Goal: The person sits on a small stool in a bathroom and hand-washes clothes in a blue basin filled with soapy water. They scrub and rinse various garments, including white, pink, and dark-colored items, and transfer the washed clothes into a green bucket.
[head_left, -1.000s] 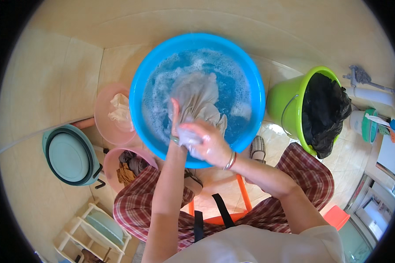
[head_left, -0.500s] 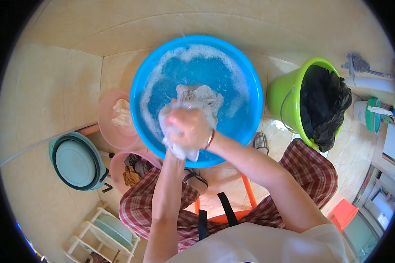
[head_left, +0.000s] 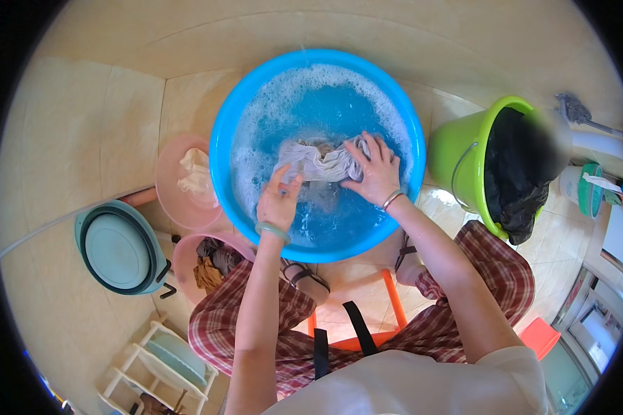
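A light grey, wrinkled wet cloth (head_left: pixel 316 160) floats in soapy water inside the big blue basin (head_left: pixel 223 200). My right hand (head_left: pixel 378 174) rests on the cloth's right end with its fingers spread. At the cloth's lower left edge is my left hand (head_left: pixel 279 204), thumb and fingers apart and slightly curved. Both hands are open, and neither grips the fabric. White foam rings the water along the basin's wall.
On the right stands a green bucket (head_left: pixel 457 162) holding black plastic or fabric. Left of the basin are a pink basin (head_left: pixel 169 197) with pale cloth, another pink tub (head_left: pixel 184 273) with dark cloths, and a folding teal basin (head_left: pixel 118 254). A cream rack (head_left: pixel 152 366) stands lower left.
My hands were clasped together around the foamy cloth. Now they have parted, and the cloth lies stretched out in the water between them.
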